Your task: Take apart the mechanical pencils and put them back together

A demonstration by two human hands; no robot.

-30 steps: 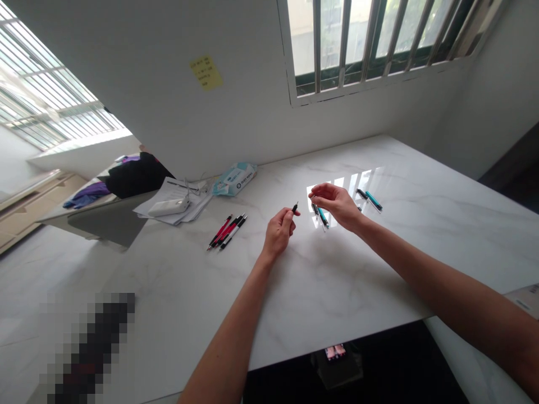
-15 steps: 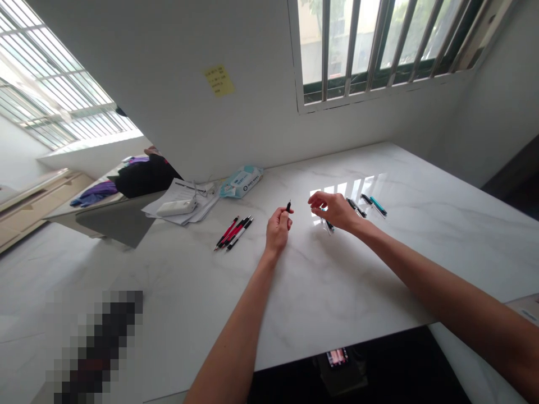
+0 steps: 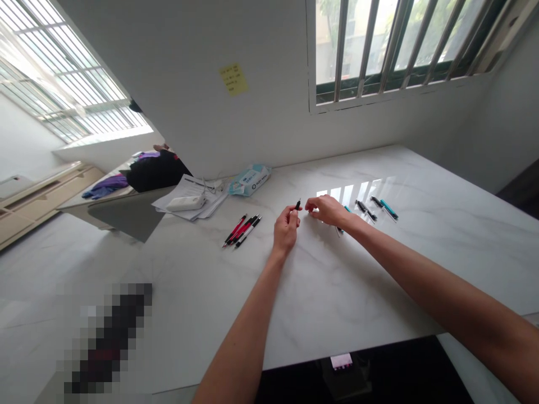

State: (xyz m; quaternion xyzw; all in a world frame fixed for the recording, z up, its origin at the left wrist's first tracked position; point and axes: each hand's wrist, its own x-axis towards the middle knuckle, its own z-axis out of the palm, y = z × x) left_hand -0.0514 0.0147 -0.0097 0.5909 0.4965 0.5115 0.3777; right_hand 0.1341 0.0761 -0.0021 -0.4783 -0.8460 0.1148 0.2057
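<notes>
My left hand (image 3: 286,229) is closed around a pen (image 3: 298,205), whose dark end with a thin tip sticks up above the fingers; the rest of it is hidden in the hand. Just right of that tip is my right hand (image 3: 328,210), its fingers curled and thumb drawn in. Whatever may be between those fingertips is too small to make out. Under and beside the right wrist lie some pen parts (image 3: 339,230), partly covered. Further right are black and clear pen parts (image 3: 365,210) and a teal pen barrel (image 3: 388,209) with black pieces.
Several red, black and white pens (image 3: 242,231) lie together left of my hands. Behind them are a wipes packet (image 3: 251,180), papers (image 3: 172,193) and a white box-shaped device (image 3: 185,202) on the marble-patterned table (image 3: 337,286). A grey partition (image 3: 122,210) stands at the left.
My right hand has moved closer to the pen tip and lower, while the left keeps its hold on the pen. The whole view has shifted slightly.
</notes>
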